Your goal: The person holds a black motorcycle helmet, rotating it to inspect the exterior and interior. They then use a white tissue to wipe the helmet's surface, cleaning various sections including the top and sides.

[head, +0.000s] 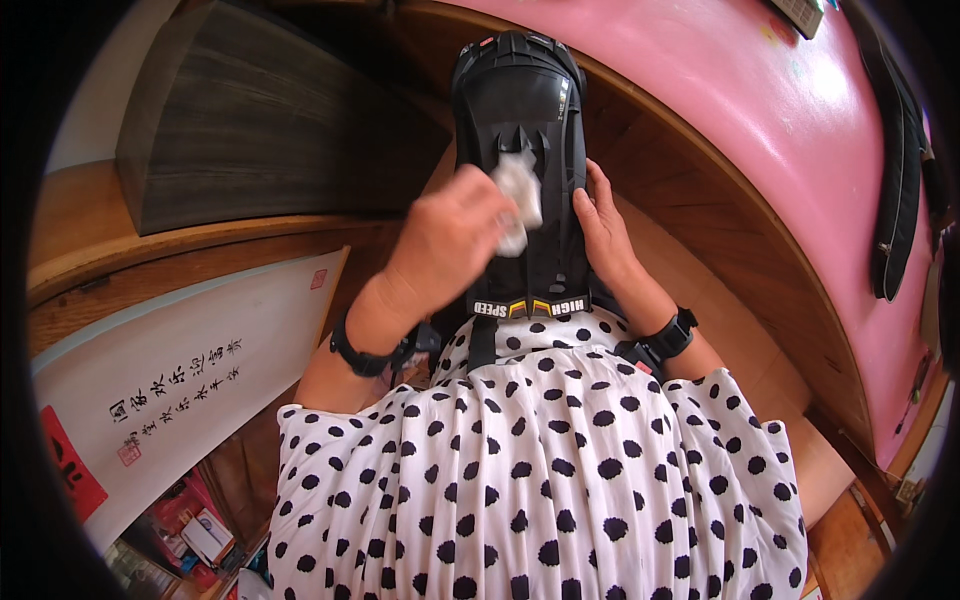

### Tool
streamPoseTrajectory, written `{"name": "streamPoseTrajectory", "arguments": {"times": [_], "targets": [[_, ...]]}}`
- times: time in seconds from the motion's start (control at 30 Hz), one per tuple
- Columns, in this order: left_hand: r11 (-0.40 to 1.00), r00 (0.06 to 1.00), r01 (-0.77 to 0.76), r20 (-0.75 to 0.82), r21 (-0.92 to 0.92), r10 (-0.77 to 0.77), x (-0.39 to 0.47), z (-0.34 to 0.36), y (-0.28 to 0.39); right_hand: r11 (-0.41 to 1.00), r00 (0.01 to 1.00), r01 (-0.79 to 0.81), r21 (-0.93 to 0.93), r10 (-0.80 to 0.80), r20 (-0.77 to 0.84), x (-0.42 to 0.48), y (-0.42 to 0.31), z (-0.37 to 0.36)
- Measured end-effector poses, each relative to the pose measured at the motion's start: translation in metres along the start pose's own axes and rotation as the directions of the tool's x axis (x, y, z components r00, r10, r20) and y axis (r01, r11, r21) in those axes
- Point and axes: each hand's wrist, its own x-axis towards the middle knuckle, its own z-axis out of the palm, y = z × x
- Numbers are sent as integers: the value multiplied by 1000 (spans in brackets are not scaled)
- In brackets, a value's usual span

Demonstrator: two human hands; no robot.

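A large black toy car [555, 247] rests on my lap, its rear end with a lettered spoiler toward my body. My left hand [450, 232], blurred, grips a crumpled white wipe or tissue [519, 199] over the middle of the car's top. Whether the wipe touches the surface I cannot tell. Along the car's right side lies my right hand [606, 225], its thumb on the upper edge and its fingers partly hidden behind the body. Both wrists wear black straps.
A pink-topped table [720, 67] with a wooden edge curves around the right, holding a long black case [896, 180]. Left stand a dark wood-grained box [277, 127] and a white sheet [187, 375] with brush writing. Several small items [202, 536] sit at lower left.
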Motion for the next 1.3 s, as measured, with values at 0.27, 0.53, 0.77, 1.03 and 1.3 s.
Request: {"name": "streamPoseTrajectory", "arguments": {"times": [0.27, 0.53, 0.77, 1.03, 1.3], "targets": [[984, 1000, 14, -28, 179, -10, -8, 12, -3, 1000, 1000, -8, 24, 8, 4, -1, -4, -2], [1000, 991, -13, 131, -5, 14, -41, 14, 0, 985, 997, -64, 163, 56, 55, 0, -16, 1], [987, 953, 161, -261, 15, -152, -8, 15, -48, 984, 997, -59, 169, 49, 60, -1, -16, 2], [984, 985, 169, -32, -52, -171, -33, 1, -18, 995, 993, -93, 47, 89, 71, 1, -13, 3], [984, 973, 160, -155, -75, -170, -3, 17, -54, 981, 984, -163, 102, 154, 88, 2, -12, 2]]}}
